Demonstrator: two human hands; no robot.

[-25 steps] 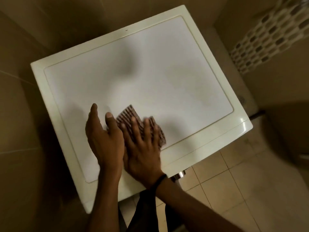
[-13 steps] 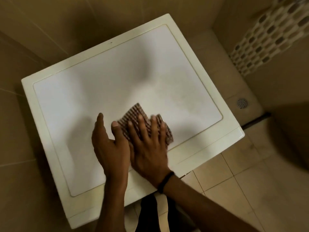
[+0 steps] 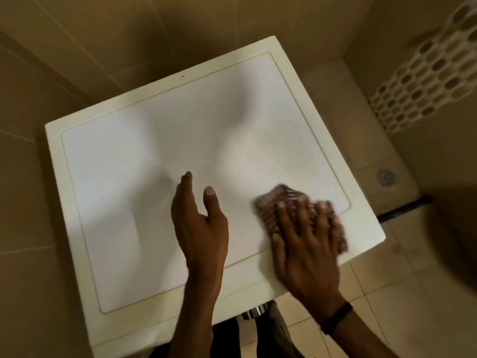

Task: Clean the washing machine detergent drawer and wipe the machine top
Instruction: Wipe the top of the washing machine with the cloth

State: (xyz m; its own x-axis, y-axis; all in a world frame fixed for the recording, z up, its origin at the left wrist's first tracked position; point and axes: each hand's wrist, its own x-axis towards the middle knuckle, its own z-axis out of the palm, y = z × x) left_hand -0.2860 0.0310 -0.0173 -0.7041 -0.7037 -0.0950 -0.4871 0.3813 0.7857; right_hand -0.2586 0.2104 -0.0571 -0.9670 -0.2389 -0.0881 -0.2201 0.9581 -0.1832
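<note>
The white washing machine top (image 3: 144, 192) fills the middle of the head view, seen from above. A brown checked cloth (image 3: 289, 200) lies flat on its near right part. My right hand (image 3: 307, 244) presses down on the cloth with spread, straight fingers; it is blurred by motion. My left hand (image 3: 198, 223) hovers or rests edge-on near the middle of the top, fingers straight and holding nothing, a gap away from the cloth. The detergent drawer is hidden below the front edge.
Beige tiled walls close in behind and to the left of the machine. A tiled floor with a round drain (image 3: 385, 177) lies to the right. A patterned perforated mat (image 3: 426, 81) hangs at the upper right. A chrome knob (image 3: 254, 311) shows below the front edge.
My right hand has slid the cloth to the right, away from my left hand, toward the top's right edge. The two hands touched before and are now apart.
</note>
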